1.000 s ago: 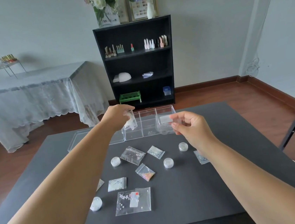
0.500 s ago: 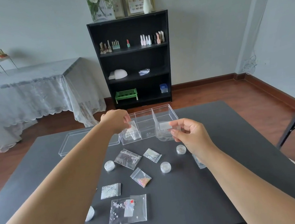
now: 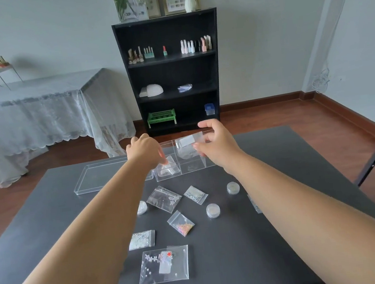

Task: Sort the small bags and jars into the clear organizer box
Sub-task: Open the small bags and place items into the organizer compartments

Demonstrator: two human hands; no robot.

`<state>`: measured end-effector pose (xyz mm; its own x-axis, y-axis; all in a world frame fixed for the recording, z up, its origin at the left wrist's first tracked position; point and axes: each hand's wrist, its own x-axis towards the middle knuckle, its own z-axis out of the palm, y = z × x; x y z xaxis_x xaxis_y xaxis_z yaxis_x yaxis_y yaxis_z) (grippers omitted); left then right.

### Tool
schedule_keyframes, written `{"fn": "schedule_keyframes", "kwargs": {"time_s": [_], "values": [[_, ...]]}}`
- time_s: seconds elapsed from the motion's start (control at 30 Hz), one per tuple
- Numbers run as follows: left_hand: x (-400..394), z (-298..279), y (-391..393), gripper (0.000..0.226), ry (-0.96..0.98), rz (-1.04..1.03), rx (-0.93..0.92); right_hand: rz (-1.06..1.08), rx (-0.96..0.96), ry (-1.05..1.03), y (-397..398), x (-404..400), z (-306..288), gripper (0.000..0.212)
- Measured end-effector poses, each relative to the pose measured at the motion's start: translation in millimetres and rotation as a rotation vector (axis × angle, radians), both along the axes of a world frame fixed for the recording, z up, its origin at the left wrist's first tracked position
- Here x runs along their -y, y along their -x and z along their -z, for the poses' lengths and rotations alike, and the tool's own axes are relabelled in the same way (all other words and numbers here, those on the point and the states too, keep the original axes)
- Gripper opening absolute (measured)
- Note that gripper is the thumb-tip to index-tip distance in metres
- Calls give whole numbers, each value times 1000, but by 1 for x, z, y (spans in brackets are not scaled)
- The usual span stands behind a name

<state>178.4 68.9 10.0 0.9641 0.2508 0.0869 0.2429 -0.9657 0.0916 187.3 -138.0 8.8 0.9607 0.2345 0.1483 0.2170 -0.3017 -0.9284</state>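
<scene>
Head view: right hand [image 3: 215, 147] pinches a small bag [image 3: 189, 146] over the organizer box [image 3: 186, 168] at frame centre; left hand [image 3: 144, 150], fingers narrowed, tucks another bag [image 3: 167, 168] into the left compartment. Next, likely: release both.

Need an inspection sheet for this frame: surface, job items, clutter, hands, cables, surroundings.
Surface: dark table, matte, no spills seen.
Job's things: clear organizer box at the far side; its lid lies flat to its left. One bag sits in the left compartment. Five small bags and three round jars lie loose on the table; another bag is partly hidden under the right forearm.
Clutter: nothing seen.
Hands: left hand at the left compartment, fingertips on the bag there; right hand pinches a labelled bag over the box.
Cables: nothing seen.
Surroundings: black shelf, lace-covered table, wood floor.
</scene>
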Motion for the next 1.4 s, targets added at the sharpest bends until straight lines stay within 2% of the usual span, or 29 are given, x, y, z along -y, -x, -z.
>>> {"fn": "schedule_keyframes", "kwargs": {"time_s": [0.07, 0.23, 0.4, 0.57, 0.7, 0.77, 0.87, 1.1, 1.27, 1.4], "values": [[-4, 0, -1, 23, 53, 9, 6, 5, -23, 83, -14, -20, -7, 49], [2, 6, -1, 22, 128, 52, 5, -42, 9, 291, -30, -39, -12, 30], [-2, 10, -5, 28, 243, -16, 66, -161, 50, 468, -32, -59, -25, 25], [-7, 13, -8, 33, 309, -35, 55, -351, 61, 760, -35, -81, -36, 37], [-9, 17, -10, 16, 335, -42, 113, -406, 67, 853, -36, -86, -29, 33], [-9, 20, -9, 18, 402, -63, 176, -387, 79, 901, -36, -89, -23, 35], [-10, 25, -6, 24, 497, -74, 225, -335, 90, 924, -35, -95, -13, 28], [-15, 23, 10, 18, 589, -57, 275, -241, 198, 916, -30, -94, -6, 17], [-18, 15, 32, 11, 610, -50, 333, -205, 297, 780, -24, -79, -8, 9], [-19, 10, 52, 12, 627, -48, 326, -159, 374, 570, -17, -65, -2, 6]]}}
